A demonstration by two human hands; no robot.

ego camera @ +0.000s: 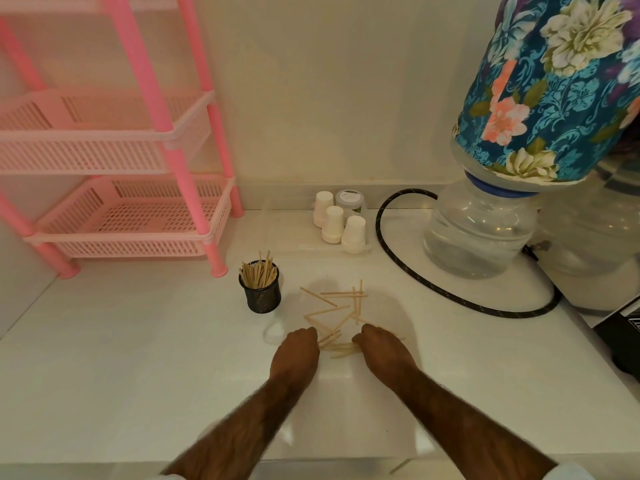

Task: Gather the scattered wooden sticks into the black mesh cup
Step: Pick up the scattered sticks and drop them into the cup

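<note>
Wooden sticks lay beside the black mesh cup; left hand and right hand touched them, grip unclear.

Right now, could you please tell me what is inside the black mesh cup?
The black mesh cup holds a bundle of wooden sticks standing on end, tops above its rim. Their lower ends and the cup's bottom are hidden by the dark mesh.

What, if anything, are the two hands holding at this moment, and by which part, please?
It cannot be told: the left hand and right hand rest over the near ends of the scattered wooden sticks, and their curled undersides are out of sight.
</note>
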